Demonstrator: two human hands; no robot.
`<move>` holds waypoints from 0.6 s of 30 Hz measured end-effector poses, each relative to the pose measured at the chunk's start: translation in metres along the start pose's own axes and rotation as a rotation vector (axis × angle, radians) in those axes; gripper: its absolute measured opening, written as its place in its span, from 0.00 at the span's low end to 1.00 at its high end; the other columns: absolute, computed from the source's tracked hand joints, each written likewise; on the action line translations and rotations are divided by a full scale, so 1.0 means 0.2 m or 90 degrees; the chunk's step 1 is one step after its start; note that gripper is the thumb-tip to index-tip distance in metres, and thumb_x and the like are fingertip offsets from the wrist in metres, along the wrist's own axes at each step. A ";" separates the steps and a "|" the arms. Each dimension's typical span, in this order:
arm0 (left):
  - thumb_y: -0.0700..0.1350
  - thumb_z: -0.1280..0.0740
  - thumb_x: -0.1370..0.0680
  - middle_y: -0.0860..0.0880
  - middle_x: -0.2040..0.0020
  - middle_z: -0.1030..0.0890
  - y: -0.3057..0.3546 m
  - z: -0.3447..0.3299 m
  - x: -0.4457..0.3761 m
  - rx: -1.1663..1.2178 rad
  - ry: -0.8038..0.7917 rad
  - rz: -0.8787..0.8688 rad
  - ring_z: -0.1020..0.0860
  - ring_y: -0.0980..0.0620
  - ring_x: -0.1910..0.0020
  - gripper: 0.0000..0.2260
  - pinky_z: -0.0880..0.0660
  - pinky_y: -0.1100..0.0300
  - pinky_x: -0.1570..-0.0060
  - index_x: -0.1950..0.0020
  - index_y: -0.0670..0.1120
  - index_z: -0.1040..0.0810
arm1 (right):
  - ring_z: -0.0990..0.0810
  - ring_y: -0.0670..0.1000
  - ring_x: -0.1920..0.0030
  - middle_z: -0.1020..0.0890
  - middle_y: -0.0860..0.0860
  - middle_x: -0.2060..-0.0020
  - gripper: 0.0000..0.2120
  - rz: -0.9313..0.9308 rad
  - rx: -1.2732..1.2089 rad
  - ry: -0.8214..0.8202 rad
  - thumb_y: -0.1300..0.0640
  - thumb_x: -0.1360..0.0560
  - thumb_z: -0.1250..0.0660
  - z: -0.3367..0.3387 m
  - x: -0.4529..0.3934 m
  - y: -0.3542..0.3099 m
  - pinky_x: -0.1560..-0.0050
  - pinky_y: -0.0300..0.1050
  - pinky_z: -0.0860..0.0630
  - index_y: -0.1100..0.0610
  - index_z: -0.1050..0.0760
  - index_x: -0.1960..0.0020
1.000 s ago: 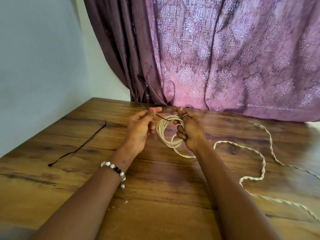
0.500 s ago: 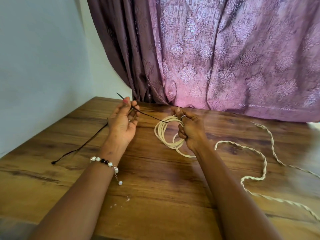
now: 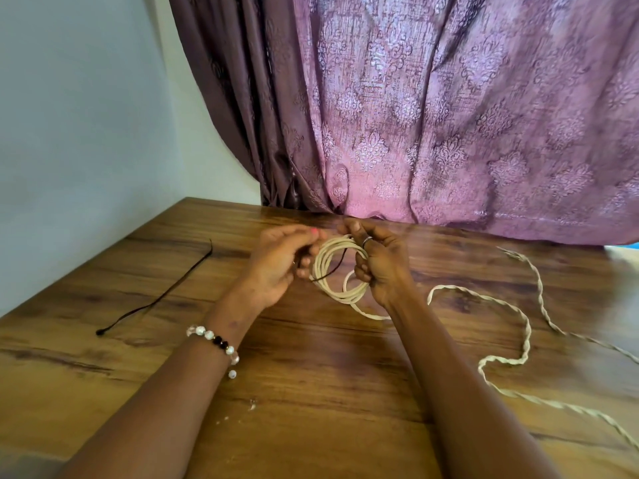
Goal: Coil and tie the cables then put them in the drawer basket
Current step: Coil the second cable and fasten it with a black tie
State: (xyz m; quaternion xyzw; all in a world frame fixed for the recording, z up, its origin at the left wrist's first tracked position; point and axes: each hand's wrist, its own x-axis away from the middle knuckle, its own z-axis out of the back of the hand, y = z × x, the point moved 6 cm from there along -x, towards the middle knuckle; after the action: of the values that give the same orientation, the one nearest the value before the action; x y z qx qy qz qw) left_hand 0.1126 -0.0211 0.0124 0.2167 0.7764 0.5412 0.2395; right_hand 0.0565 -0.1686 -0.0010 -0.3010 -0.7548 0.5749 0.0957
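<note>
The cream cable coil sits at the table's centre, toward twelve o'clock, held up between both hands. The right hand curls its fingers round the coil's three o'clock side. The left hand, at the coil's nine o'clock, pinches a thin dark tie that crosses the loops. A second dark tie lies at nine o'clock. The uncoiled twisted cable trails toward four o'clock.
</note>
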 end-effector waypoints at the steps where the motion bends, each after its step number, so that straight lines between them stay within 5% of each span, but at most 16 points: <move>1: 0.37 0.36 0.22 0.48 0.72 0.26 -0.02 -0.02 0.00 -0.059 0.003 0.002 0.34 0.57 0.77 0.07 0.41 0.68 0.81 0.55 0.37 0.20 | 0.40 0.43 0.82 0.14 0.51 0.58 0.07 0.007 0.004 -0.015 0.60 0.23 0.34 -0.01 0.00 -0.01 0.81 0.31 0.43 0.61 0.20 0.49; 11: 0.42 0.32 0.23 0.50 0.76 0.31 -0.03 0.00 0.01 -0.192 0.078 -0.037 0.36 0.57 0.80 0.09 0.41 0.68 0.79 0.57 0.37 0.18 | 0.39 0.43 0.83 0.15 0.55 0.52 0.08 0.087 0.074 -0.144 0.64 0.23 0.36 -0.09 0.03 -0.04 0.81 0.32 0.42 0.61 0.20 0.46; 18: 0.41 0.32 0.23 0.52 0.78 0.28 0.00 -0.01 0.01 -0.168 0.075 -0.098 0.33 0.57 0.79 0.07 0.38 0.66 0.80 0.59 0.41 0.18 | 0.38 0.42 0.84 0.20 0.46 0.75 0.09 0.113 0.084 -0.166 0.67 0.23 0.37 -0.11 0.06 -0.07 0.81 0.32 0.42 0.67 0.22 0.45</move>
State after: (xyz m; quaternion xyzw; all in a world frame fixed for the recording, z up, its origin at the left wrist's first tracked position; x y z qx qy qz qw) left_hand 0.1102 -0.0205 0.0129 0.0913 0.7257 0.6303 0.2604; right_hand 0.0529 -0.1461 0.0160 -0.2824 -0.6918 0.6637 -0.0350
